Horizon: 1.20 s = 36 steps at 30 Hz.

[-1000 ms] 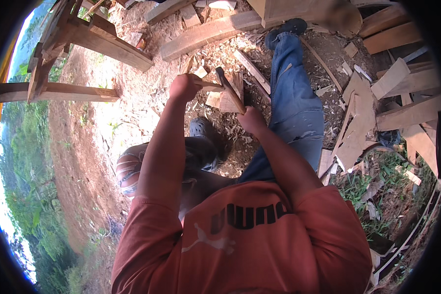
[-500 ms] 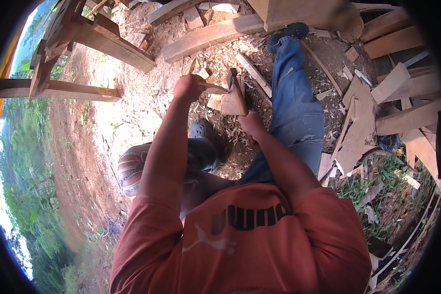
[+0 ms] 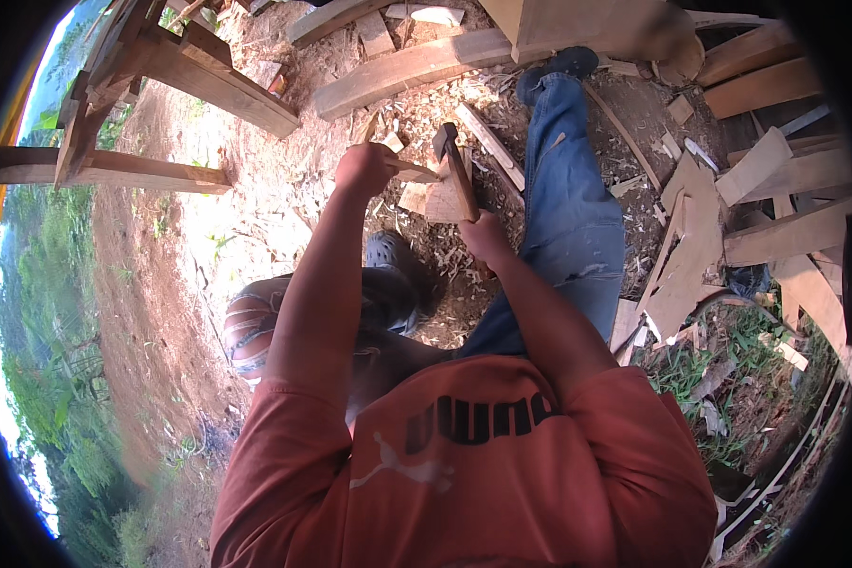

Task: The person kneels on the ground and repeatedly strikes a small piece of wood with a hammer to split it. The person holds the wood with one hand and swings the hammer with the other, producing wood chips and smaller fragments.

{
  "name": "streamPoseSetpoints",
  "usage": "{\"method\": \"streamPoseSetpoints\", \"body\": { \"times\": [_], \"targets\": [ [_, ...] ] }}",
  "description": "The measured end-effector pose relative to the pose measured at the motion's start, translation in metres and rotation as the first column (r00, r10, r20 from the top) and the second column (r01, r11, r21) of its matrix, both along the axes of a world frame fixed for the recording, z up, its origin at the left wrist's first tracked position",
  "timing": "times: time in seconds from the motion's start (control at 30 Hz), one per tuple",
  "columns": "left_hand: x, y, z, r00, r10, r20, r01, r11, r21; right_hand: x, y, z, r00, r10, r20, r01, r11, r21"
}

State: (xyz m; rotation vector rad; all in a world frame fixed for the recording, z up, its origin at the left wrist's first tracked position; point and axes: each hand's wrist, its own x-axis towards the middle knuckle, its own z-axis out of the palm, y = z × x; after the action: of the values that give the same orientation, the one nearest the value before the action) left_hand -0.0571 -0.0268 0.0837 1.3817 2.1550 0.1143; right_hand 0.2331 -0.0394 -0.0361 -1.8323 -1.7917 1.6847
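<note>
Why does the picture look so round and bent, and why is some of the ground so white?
Head view: a fisheye lens bends straight beams toward the rim and leaves black corners. Hard sun washes out the sandy ground left of the left hand, while the ground below the hatchet in the right hand lies in deep shadow. The centre is sharp; the rim is softer.

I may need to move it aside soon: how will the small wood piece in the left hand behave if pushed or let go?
The wood piece looks stiff and probably light, since the left hand holds it alone. It seems narrow and tapered, so it would likely tip over if released. Struck by the hatchet in the right hand, it may split.
</note>
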Motion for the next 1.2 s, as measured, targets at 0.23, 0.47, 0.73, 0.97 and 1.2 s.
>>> {"method": "streamPoseSetpoints", "body": {
  "times": [0.23, 0.47, 0.73, 0.97, 1.2],
  "targets": [
    [-0.016, -0.016, -0.012, 0.996, 0.012, -0.086, -0.007, 0.998, 0.056, -0.013, 0.004, 0.031, 0.972, -0.015, -0.233, 0.102, 0.926, 0.365],
    [0.009, 0.001, 0.012, 0.999, 0.023, -0.035, -0.023, 1.000, 0.004, 0.003, -0.004, -0.016, 0.990, 0.072, 0.123, -0.100, 0.968, 0.231],
    [-0.006, -0.001, -0.005, 1.000, 0.013, -0.015, -0.012, 0.999, 0.044, -0.009, 0.009, 0.028, 0.993, 0.041, -0.111, 0.000, 0.938, 0.348],
    [0.005, 0.002, 0.005, 0.999, 0.047, 0.005, -0.047, 0.999, -0.017, 0.006, 0.001, -0.026, 0.992, 0.057, 0.116, -0.065, 0.996, 0.065],
    [-0.021, -0.010, -0.015, 0.996, 0.090, 0.010, -0.090, 0.996, -0.015, -0.012, 0.004, 0.027, 0.982, 0.033, -0.185, 0.044, 0.915, 0.402]
  ]
}}
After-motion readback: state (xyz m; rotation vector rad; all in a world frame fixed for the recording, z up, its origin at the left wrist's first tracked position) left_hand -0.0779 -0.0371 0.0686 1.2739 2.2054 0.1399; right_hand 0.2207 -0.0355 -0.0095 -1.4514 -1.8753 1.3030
